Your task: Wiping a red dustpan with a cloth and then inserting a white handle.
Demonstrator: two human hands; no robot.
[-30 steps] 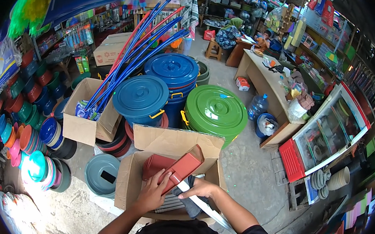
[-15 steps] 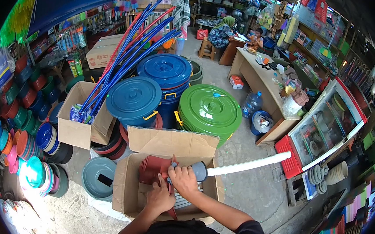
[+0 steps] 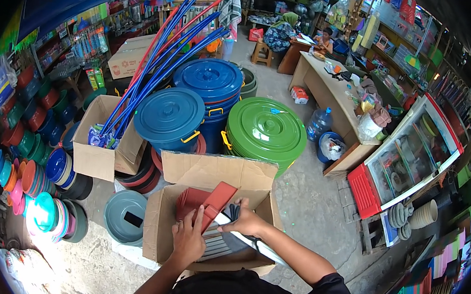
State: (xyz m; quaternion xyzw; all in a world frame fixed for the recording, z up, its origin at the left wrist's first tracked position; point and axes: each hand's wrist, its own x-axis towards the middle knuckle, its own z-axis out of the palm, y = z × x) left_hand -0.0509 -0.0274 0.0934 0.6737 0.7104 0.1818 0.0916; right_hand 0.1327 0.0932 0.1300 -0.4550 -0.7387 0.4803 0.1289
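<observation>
A cardboard box [image 3: 187, 168] stands open before me, with red plastic pieces [image 3: 188, 199] stacked inside and several pale rods [image 3: 218, 244] lying along its bottom. My left hand [image 3: 189, 240] grips the lower edge of a red flat-sided plastic piece [image 3: 220, 195], tilted upward over the box. Close beside it my right hand [image 3: 247, 223] is closed around a white pole [image 3: 271, 253], which slants under my right forearm toward me. Black strips [image 3: 234, 211] stick out between the right fingers. A dark grey part [image 3: 233, 243] shows below that hand; its shape is partly hidden.
Lidded blue tubs [image 3: 169, 118] and a green tub [image 3: 267, 128] stand beyond the box. At left are a grey basin [image 3: 119, 221] with a dark phone-like object and a carton [image 3: 93, 160] of blue and red poles. A glass-fronted cabinet [image 3: 412, 155] leans at right.
The white pole has swung from pointing right to slanting back under my right forearm. The red piece has tipped upward, and my left hand has moved slightly left, apart from the right.
</observation>
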